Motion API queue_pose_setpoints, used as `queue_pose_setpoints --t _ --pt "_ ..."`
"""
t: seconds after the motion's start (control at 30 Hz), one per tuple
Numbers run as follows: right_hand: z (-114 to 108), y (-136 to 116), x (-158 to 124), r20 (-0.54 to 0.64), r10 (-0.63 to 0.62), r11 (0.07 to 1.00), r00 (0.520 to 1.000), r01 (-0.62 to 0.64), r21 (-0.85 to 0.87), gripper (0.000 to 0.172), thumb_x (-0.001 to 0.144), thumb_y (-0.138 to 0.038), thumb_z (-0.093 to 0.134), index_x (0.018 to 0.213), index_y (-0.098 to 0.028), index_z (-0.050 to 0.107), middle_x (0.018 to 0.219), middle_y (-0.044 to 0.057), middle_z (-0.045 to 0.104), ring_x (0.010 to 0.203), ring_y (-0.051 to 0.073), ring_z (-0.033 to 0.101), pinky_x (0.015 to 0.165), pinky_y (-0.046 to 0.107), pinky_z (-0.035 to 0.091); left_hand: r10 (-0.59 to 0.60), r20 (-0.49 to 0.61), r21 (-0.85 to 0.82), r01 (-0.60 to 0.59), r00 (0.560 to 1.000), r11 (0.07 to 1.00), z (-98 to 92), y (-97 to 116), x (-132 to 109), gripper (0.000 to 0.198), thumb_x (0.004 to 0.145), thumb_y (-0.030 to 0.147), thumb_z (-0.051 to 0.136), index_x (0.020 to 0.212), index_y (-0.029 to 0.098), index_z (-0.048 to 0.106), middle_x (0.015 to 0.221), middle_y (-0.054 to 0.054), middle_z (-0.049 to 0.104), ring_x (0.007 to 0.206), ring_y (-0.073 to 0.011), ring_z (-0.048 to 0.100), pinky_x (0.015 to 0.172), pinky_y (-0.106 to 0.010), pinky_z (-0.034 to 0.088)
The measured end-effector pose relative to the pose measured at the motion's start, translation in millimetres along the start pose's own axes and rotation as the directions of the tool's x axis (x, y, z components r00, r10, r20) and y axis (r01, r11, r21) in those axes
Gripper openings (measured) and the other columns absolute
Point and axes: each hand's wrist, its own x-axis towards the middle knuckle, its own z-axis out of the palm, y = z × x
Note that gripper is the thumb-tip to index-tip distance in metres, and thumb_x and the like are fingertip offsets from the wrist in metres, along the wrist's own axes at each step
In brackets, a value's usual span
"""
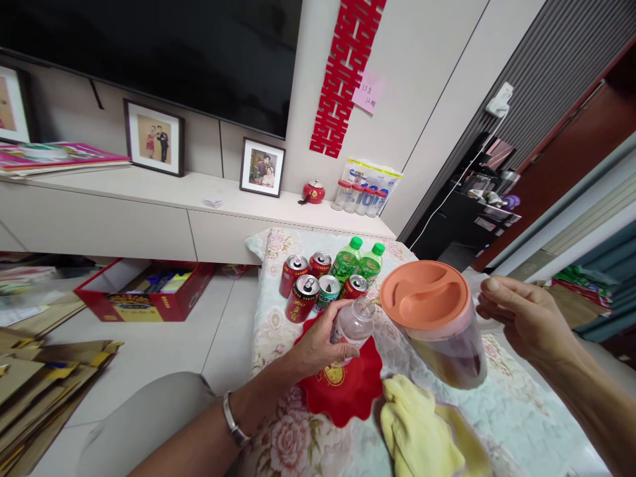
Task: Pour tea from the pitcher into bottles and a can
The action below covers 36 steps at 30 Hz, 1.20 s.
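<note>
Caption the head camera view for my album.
Right hand holds a transparent, orange-lidded pitcher tilted toward the open transparent bottle in the left hand.

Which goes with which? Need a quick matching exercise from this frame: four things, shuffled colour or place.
Things:
1. Pitcher
2. Clear bottle
3. Cloth
4. Dish

Colour or place:
A. Red, with a wavy edge
B. In the left hand
C. Yellow, crumpled
D. Held by its handle in the right hand

Pairs: 1-D, 2-B, 3-C, 4-A
</note>
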Motion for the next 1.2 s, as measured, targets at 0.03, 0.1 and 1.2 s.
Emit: queue_pose_setpoints --t 0.03,0.1,1.2 --pt "-0.2 -0.1 0.0 -0.003 0.007 1.000 1.000 -0.007 0.002 0.066 0.036 -0.077 0.097 0.047 -0.023 0.061 0.052 -0.001 0.041 0.053 0.012 0.036 0.052 0.031 0.035 -0.001 0.004 0.001 0.001 1.000 1.000 0.0 0.2 0.0 0.088 0.072 0.045 0.094 0.145 0.026 0.048 0.139 -0.008 0.066 0.133 -0.0343 0.059 0.116 -0.046 0.043" --pt "-0.4 -0.4 0.2 -0.009 0.020 1.000 1.000 -0.020 0.008 0.065 0.034 -0.076 0.098 0.048 -0.023 0.063 0.053 -0.002 0.043 0.053 0.012 0.038 0.053 0.030 0.036 -0.007 0.009 0.003 0.007 1.000 1.000 -0.1 0.5 0.0 0.089 0.072 0.044 0.094 0.146 0.026 0.047 0.140 -0.008 0.066 0.131 -0.0336 0.059 0.115 -0.046 0.043" --pt "-1.7 -4.7 1.2 -0.007 0.071 0.996 0.997 -0.070 0.046 0.070 0.030 -0.069 0.101 0.047 -0.019 0.057 0.049 -0.004 0.043 0.050 0.008 0.036 0.052 0.024 0.033 -0.001 -0.008 0.042 0.001 1.000 0.999 -0.1 -0.8 0.9 0.087 0.072 0.038 0.094 0.145 0.026 0.048 0.138 -0.007 0.067 0.128 -0.0316 0.062 0.113 -0.044 0.046"
